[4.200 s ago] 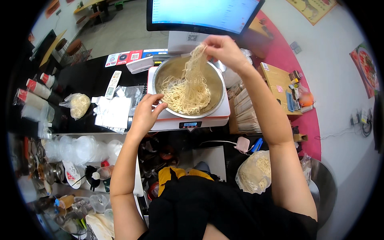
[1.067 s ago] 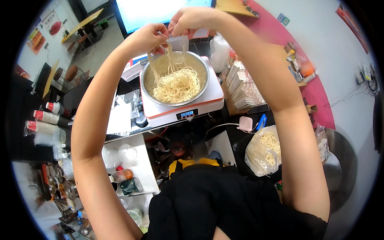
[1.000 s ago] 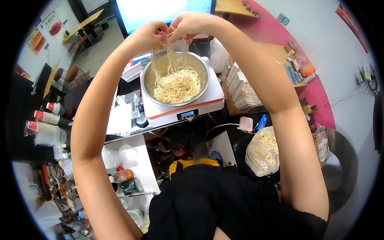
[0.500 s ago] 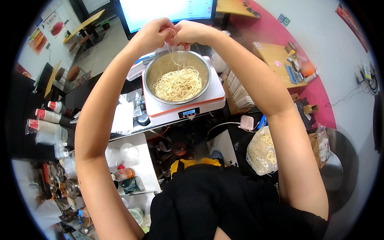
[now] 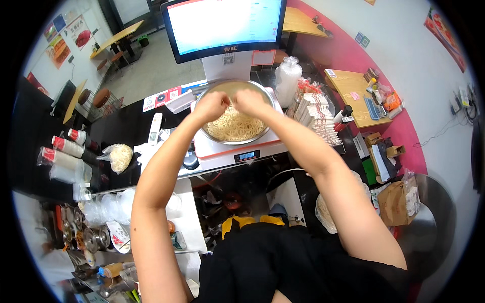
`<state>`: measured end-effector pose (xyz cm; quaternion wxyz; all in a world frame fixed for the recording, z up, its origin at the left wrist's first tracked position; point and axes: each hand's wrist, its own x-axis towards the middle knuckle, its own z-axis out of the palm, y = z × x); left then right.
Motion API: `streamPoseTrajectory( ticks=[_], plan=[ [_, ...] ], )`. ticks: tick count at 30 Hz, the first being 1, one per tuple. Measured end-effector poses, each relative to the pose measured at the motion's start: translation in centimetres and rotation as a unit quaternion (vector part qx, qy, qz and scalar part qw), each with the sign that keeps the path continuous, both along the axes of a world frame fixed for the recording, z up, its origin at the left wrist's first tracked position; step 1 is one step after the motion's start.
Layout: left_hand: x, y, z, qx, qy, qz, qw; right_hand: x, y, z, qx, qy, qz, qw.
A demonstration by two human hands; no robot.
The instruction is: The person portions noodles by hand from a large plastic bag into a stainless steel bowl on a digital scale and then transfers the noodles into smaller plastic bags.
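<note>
Pale, thin noodles lie in a tangled heap inside a round steel bowl. Under the bowl stands a white and orange kitchen scale with a lit display. Both hands are down at the bowl, just above the heap's far side. My left hand is closed, its fingertips curled onto noodle strands. Close beside it my right hand is also closed on strands, knuckles up. The fingertips are partly hidden and slightly blurred.
Behind the bowl rises a monitor. To the right are a plastic-wrapped stack and paper-wrapped chopsticks. A bag of noodles sits under my right forearm; another tied bag lies left. Wrapped cups line the left edge.
Both hands have come down from above the bowl's far rim to the noodles, and the strands that hung from them are lowered. The view has shifted, showing more of the monitor and counter.
</note>
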<state>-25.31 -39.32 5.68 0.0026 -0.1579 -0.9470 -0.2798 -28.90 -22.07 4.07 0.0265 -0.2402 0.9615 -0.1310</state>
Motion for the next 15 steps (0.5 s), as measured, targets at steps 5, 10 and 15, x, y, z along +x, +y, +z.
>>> streamPoseTrajectory(
  ticks=[5,10,15],
  plan=[
    [-1.5,-1.0,5.7,0.144,0.085,0.016,0.986,-2.2,0.9,10.0,-0.181,0.060,0.078,0.978],
    [-0.4,-0.1,14.5,0.345,0.023,-0.089,0.934,-2.6,0.1,21.6,-0.389,-0.100,0.128,0.907],
    [-0.8,2.6,14.8,0.400,-0.002,-0.122,0.908,-2.9,1.1,31.2,-0.596,-0.213,0.185,0.751]
  ],
)
